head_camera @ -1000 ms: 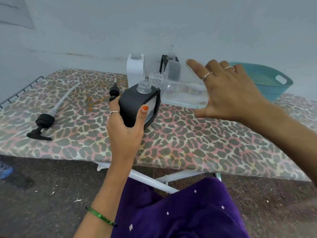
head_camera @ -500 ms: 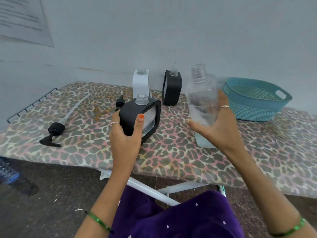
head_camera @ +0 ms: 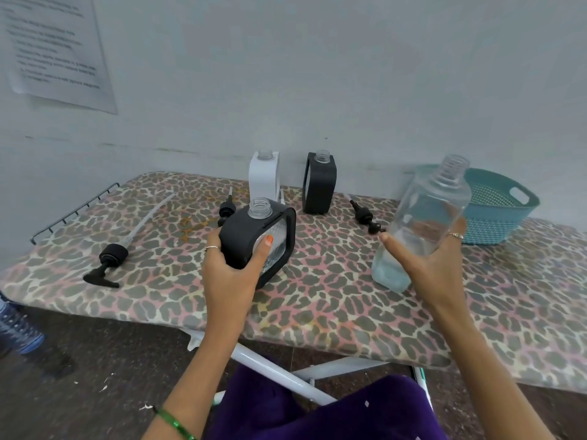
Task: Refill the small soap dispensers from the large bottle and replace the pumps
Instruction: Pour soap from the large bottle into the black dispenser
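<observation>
My left hand grips a small black dispenser with an open neck, tilted on the leopard-print board. My right hand holds the large clear bottle, leaning right, capless, with a little pale liquid at its base. A white dispenser and a second black dispenser stand open-necked at the back. A long-tubed black pump lies at the left. Two small black pumps lie near the dispensers.
A teal plastic basket sits at the back right, just behind the large bottle. A wire rack edges the board's left end. The wall runs close behind the dispensers. White board legs cross below, above my purple-clad lap.
The large bottle went from lying on its side with its neck at the black dispenser to nearly upright, drawn away to the right. My left hand kept its hold on the dispenser.
</observation>
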A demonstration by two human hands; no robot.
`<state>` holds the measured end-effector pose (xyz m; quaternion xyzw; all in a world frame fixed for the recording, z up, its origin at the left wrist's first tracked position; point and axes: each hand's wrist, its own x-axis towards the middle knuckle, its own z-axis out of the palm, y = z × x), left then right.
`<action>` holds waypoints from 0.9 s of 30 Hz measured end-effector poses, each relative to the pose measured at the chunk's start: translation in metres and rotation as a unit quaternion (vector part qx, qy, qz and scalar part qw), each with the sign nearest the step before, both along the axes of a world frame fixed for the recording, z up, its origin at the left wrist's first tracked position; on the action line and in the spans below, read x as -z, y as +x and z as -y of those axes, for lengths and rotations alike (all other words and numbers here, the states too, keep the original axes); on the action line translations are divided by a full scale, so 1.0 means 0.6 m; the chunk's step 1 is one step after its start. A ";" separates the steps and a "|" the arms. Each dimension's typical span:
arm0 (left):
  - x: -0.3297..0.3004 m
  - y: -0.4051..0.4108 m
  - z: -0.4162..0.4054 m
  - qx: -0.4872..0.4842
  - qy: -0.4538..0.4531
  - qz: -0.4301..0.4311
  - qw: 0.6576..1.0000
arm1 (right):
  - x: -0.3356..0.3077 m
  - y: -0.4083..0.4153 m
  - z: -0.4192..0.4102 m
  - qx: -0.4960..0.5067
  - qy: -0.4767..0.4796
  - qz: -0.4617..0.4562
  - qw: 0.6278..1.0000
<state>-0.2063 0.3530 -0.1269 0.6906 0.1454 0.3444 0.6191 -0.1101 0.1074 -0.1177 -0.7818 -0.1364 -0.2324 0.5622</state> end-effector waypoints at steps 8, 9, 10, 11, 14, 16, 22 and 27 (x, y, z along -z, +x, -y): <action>-0.002 -0.002 0.003 -0.018 -0.002 -0.003 1.000 | -0.003 -0.002 -0.004 -0.014 -0.010 -0.021 1.000; -0.002 -0.002 0.003 -0.018 -0.002 -0.002 1.000 | -0.002 0.000 -0.004 -0.010 -0.010 -0.025 1.000; -0.003 -0.003 0.004 -0.017 -0.004 -0.001 1.000 | 0.000 -0.001 -0.005 -0.009 -0.013 -0.030 0.999; -0.003 -0.002 0.003 -0.016 -0.007 0.001 1.000 | -0.002 -0.003 -0.005 -0.009 -0.015 -0.032 0.999; -0.007 -0.003 0.001 -0.021 -0.016 0.014 1.000 | -0.003 -0.013 -0.004 -0.002 -0.023 -0.043 0.999; -0.009 -0.006 -0.006 -0.027 -0.011 0.025 0.999 | 0.002 -0.029 -0.008 0.024 -0.011 -0.051 0.998; -0.017 -0.033 -0.053 -0.092 0.006 0.053 0.994 | -0.013 -0.093 -0.035 0.114 0.015 0.084 0.990; -0.017 -0.052 -0.106 -0.151 0.033 0.058 0.986 | -0.042 -0.116 -0.088 0.088 -0.046 0.245 0.964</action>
